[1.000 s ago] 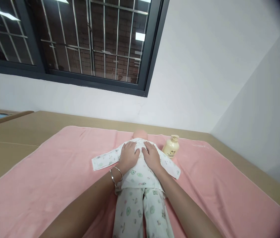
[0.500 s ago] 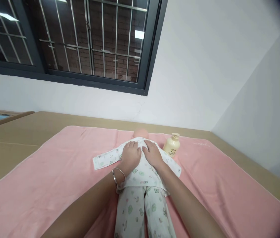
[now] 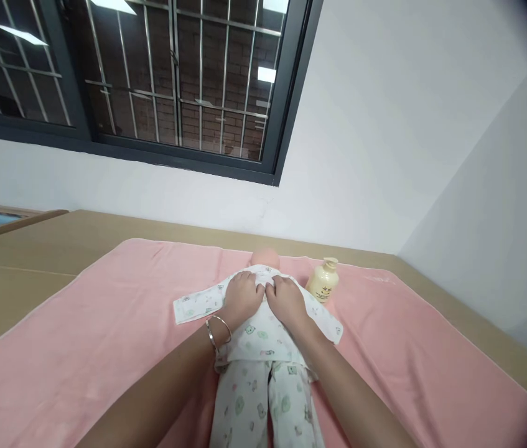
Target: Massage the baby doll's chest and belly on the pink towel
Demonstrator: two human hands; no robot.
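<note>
A doll lies on its back, dressed in a white long-sleeved shirt [image 3: 263, 333] and matching trousers [image 3: 239, 404] printed with small green figures. Its smooth, pinkish head [image 3: 265, 256] points toward the wall. My left hand [image 3: 243, 295], with a silver bangle [image 3: 219, 330] at the wrist, is on the left of the doll's chest, fingers curled into the shirt. On the right of the chest, my right hand [image 3: 286, 298] is likewise bent over the fabric. The two thumbs nearly meet at the middle. Some fingertips are hidden. Both sleeves spread outward.
Under the doll is a pink blanket [image 3: 104, 330] on a wooden surface [image 3: 25, 274]. A cream pump bottle [image 3: 323, 280] stands right of the doll's shoulder. Behind are a white wall [image 3: 347, 155] and a barred window [image 3: 174, 81].
My fingers, flatter on the shirt before, are now more curled, and the thumbs have come closer together. The view has tilted slightly upward.
</note>
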